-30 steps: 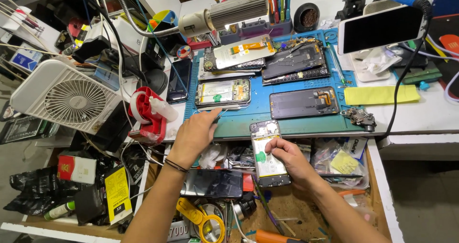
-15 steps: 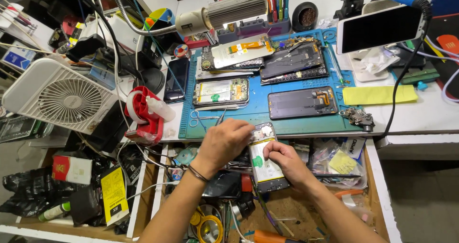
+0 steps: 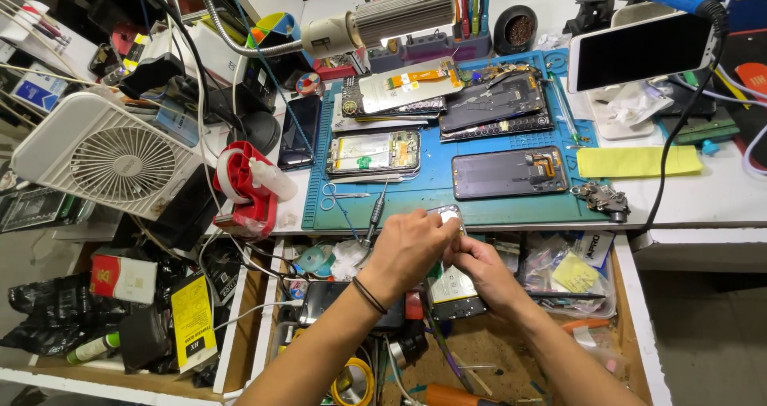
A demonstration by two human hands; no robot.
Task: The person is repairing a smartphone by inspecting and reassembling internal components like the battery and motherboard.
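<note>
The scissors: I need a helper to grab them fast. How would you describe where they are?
Start at the blue work mat in the middle of the bench. At its lower left corner lie small scissors, flat, handles left, just left of a dark screwdriver. They alone have pale loop handles.

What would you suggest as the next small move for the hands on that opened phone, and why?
Probably to steady the opened phone with the right hand while the left hand works at its top edge. Both hands meet there, the phone hangs over the cluttered drawer, and the screwdriver lies unused on the blue mat.
</note>
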